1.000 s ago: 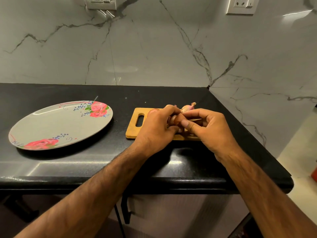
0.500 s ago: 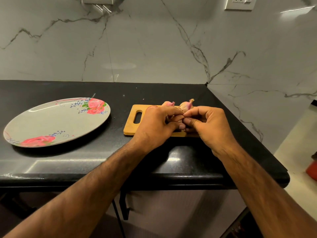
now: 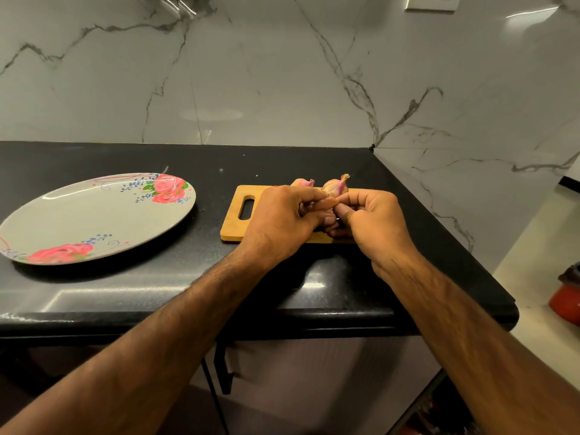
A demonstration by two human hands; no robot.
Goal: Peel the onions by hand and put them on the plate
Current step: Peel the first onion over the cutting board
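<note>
Since the earlier frame, both hands stay together over the wooden cutting board (image 3: 233, 226). The left hand (image 3: 282, 224) and right hand (image 3: 373, 222) pinch one onion (image 3: 326, 203), mostly hidden. Two unpeeled onions (image 3: 335, 186) lie behind. The floral plate (image 3: 78, 221) rests well apart on the glossy black desk (image 3: 188, 277), under marble walls.

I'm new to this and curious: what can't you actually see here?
Head view only:
- Onion in the left hand and right hand: fingers hide how far it is peeled.
- Board: hands cover its right part.
- Two onions behind: bases hidden by the hands.
- Plate: left edge cut off.
</note>
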